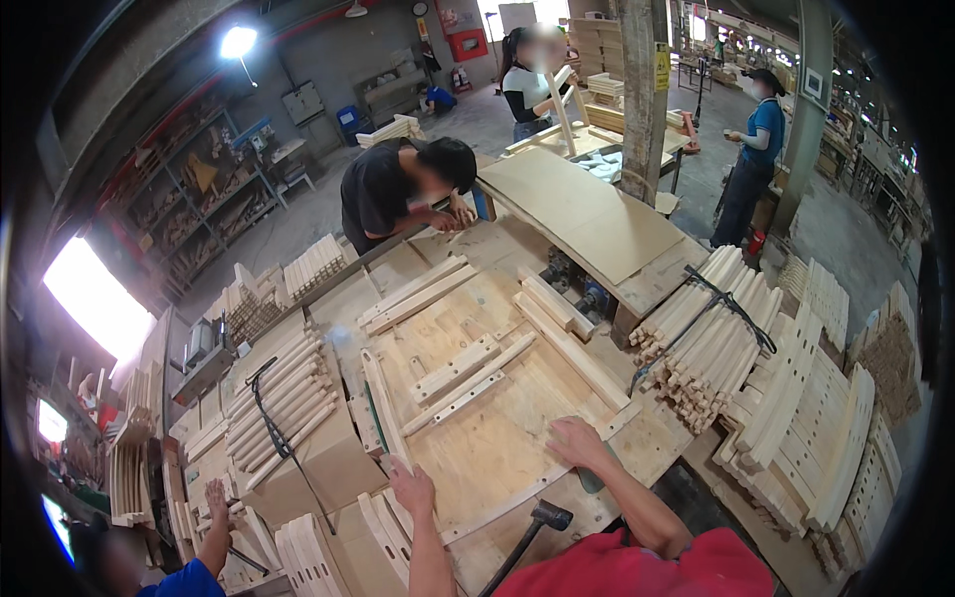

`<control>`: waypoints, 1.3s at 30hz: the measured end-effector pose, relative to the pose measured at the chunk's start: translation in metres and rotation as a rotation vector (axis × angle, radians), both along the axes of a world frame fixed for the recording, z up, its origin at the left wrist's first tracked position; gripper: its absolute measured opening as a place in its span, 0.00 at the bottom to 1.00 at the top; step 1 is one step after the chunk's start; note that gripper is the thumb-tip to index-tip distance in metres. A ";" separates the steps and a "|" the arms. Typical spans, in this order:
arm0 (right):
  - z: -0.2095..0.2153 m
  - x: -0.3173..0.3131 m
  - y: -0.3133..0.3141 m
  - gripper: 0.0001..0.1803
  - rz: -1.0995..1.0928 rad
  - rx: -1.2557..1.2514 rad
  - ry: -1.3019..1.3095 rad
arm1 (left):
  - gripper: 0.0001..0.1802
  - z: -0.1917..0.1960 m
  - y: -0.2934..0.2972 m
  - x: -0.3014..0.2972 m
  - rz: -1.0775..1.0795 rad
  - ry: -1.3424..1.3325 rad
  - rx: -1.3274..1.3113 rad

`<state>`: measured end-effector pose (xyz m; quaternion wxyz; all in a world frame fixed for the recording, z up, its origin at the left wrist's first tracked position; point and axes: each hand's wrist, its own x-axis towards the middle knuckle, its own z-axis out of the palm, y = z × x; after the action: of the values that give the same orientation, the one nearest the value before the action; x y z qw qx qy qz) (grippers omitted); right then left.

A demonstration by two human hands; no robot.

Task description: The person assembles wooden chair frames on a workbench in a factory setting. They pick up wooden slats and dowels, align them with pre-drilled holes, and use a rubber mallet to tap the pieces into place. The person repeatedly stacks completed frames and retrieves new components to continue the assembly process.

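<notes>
My left hand [411, 488] is closed around the near end of a curved wooden rail [381, 398], which lies along the left side of a flat wooden work board [497, 433]. Over the board's right part is my right hand [577, 442], fingers slightly bent and apart, with nothing visible in them. A dark green object [591, 481], partly hidden, lies beneath that wrist. Mid-board rest a straight wooden strip with holes [473, 385] and a shorter drilled block [455, 368]. Close to my body is a black-headed hammer [550, 514].
Bundled wooden sticks [284, 398] lie at left, another strapped bundle [711, 328] at right. Stacked curved slats [806, 428] stand beyond it. A person in black [383, 189] bends over the far table edge; a blue-sleeved person's hand [217, 500] reaches in at lower left.
</notes>
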<state>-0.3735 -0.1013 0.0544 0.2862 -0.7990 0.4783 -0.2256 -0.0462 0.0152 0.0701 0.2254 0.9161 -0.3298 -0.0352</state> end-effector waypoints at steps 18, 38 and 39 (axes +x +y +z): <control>-0.026 0.021 -0.002 0.18 0.003 -0.106 0.153 | 0.39 -0.003 -0.001 -0.002 0.019 0.006 0.036; -0.026 0.023 -0.002 0.17 -0.029 -0.096 0.154 | 0.38 0.000 -0.002 -0.002 0.016 0.022 0.036; -0.026 0.022 -0.002 0.17 -0.031 -0.099 0.153 | 0.38 0.000 -0.003 -0.003 0.016 0.015 0.030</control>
<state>-0.3513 -0.1035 0.0280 0.2055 -0.8197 0.4991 -0.1918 -0.0489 0.0127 0.0699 0.2142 0.9217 -0.3203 -0.0453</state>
